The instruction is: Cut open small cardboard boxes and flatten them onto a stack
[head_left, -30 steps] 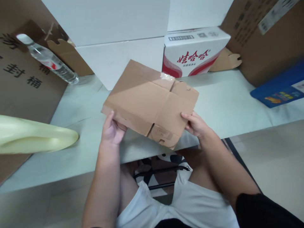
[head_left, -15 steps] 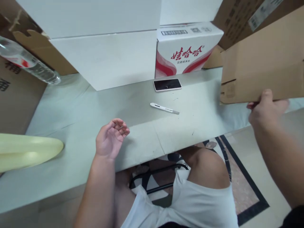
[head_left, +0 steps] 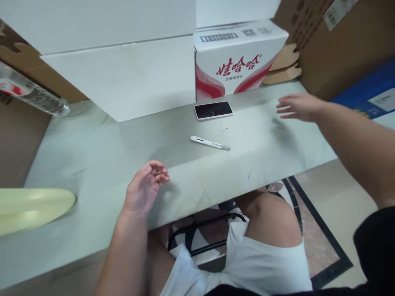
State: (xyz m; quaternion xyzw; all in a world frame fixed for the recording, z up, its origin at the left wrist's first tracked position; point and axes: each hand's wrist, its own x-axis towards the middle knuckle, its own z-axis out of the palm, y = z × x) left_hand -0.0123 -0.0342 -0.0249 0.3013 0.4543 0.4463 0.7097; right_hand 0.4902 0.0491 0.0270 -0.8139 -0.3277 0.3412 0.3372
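My left hand (head_left: 145,188) rests palm up near the table's front edge, fingers loosely curled and apart, with nothing in it. My right hand (head_left: 296,107) hovers over the right part of the table with fingers stretched out flat, and it holds nothing. Between the hands lies a white pen-shaped knife (head_left: 210,142). Behind it a phone (head_left: 213,110) lies screen up. The flat cardboard sheet is out of view.
A pale grey table (head_left: 92,148) carries big white boxes (head_left: 123,78) at the back and a red-and-white carton (head_left: 237,61). Brown cartons (head_left: 336,45) and a blue box (head_left: 370,94) stand at right. A water bottle (head_left: 31,92) lies at left, a pale yellow object (head_left: 31,207) at front left.
Both hands held the flat cardboard a second ago. My right hand swung it off to the right and let it go, then came back over the table. My left hand dropped to the table.
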